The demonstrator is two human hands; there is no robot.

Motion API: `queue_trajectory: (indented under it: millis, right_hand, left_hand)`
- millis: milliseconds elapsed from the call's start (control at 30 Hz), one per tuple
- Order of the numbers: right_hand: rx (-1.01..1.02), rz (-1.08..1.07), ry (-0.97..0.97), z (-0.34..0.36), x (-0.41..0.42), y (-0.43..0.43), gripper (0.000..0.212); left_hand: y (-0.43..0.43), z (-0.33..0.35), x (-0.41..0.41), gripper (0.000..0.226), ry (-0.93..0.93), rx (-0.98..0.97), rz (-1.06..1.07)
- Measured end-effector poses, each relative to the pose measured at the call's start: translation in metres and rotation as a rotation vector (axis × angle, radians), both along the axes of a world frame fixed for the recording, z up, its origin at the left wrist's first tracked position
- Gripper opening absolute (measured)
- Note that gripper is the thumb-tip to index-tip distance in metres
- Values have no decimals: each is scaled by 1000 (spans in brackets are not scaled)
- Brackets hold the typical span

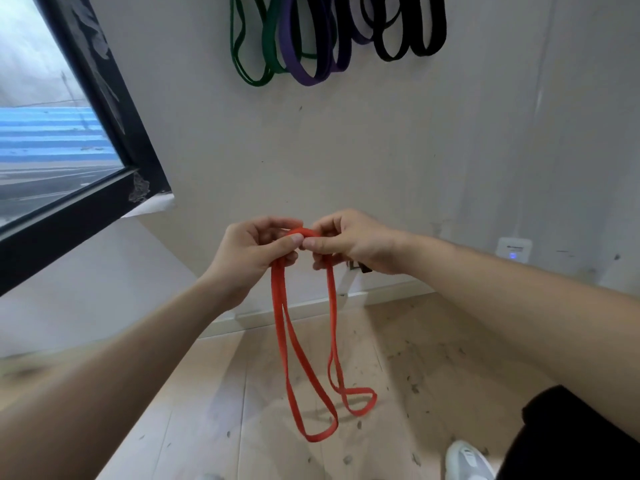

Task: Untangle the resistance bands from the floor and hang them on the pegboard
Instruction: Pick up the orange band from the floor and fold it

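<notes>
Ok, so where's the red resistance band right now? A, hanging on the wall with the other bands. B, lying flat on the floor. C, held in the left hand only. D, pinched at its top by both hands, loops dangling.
D: the left hand and right hand both pinch the top of the red resistance band, and its loops hang down below them.

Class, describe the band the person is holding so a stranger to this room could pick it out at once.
On the pale wall right of the black-framed window, green bands, purple bands and black bands hang high. Below them the left hand and right hand pinch one resistance band at its top. It alone is orange-red, dangling in loops towards the wooden floor.
</notes>
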State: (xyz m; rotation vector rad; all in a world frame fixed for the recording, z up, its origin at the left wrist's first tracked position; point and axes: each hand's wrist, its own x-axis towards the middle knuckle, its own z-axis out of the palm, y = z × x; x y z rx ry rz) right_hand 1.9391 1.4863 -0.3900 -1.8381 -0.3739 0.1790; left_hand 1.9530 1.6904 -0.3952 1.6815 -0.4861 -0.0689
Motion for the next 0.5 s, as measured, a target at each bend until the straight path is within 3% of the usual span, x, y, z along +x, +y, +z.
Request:
queue_trajectory:
  millis: [167,367,500]
  right_hand:
    - [-26,-110,-113,9,-2,-1,19]
    - [140,-311,-197,16,9,-18,22]
    - [166,-333,-175,14,13,-34,17]
  left_hand:
    - [5,-4,-1,25,-32,60,-30]
    - [10,-13,3,23,-28,104,-3]
    - [8,-15,4,19,-22,67,28]
